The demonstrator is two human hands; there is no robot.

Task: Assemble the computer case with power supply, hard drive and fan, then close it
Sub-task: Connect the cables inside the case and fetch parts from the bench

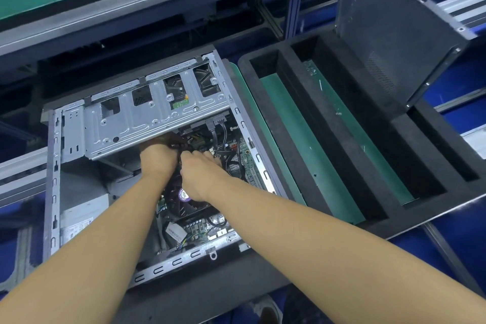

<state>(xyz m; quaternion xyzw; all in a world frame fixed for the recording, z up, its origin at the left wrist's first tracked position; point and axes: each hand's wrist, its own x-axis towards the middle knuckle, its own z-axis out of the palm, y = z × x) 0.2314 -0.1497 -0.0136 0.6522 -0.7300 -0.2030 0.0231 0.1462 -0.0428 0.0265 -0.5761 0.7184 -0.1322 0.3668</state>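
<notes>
Inside the open computer case (51,166), lying in a foam tray (297,139), the left hand (157,159) grips dark cables (184,144) under the drive cage (136,123); what the right hand (200,179) holds cannot be told. Any plug probably needs aligning squarely before pressing.

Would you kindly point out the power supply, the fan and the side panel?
power supply (79,214): head view, its grey face.
fan (181,209): head view, black blades below the sticker.
side panel (389,29): head view, middle of its dark face.
</notes>
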